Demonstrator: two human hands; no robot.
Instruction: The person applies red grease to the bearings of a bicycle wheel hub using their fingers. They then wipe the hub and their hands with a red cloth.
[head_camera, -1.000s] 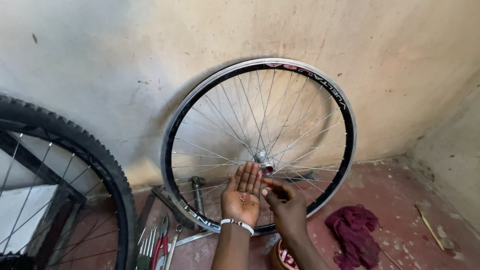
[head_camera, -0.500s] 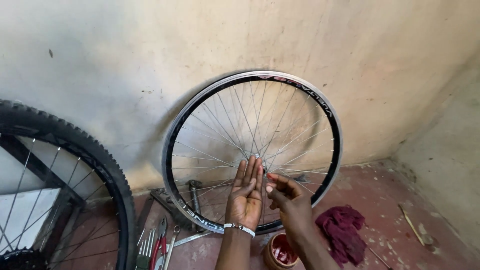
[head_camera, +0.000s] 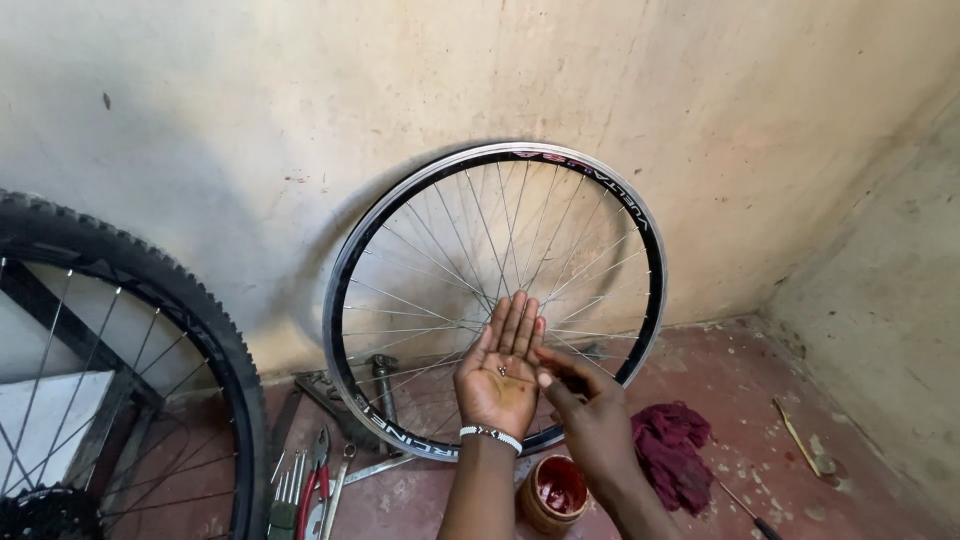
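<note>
Left hand (head_camera: 503, 370) lower centre of frame, palm up and flat, fingers together pointing up-frame, cupping a few tiny metal balls (head_camera: 501, 371) mid-palm. Beaded bracelet (head_camera: 490, 435) on that wrist. Right hand (head_camera: 583, 412) just right of it, index finger (head_camera: 556, 364) extended toward the edge of the left palm, other fingers curled loosely; pinching anything or not: cannot tell. Both hands in front of bare spoked wheel rim (head_camera: 494, 300), centre frame, leaning upright against wall. Hub hidden behind left hand. Tyred bicycle wheel (head_camera: 120, 370) at left edge, partly cut off. Small round tin of red grease (head_camera: 556, 490) on floor under the hands, bottom centre. Dark red rag (head_camera: 675, 450) lower right, near tin. Pliers and assorted hand tools (head_camera: 312, 480) on floor, lower left of rim.
</note>
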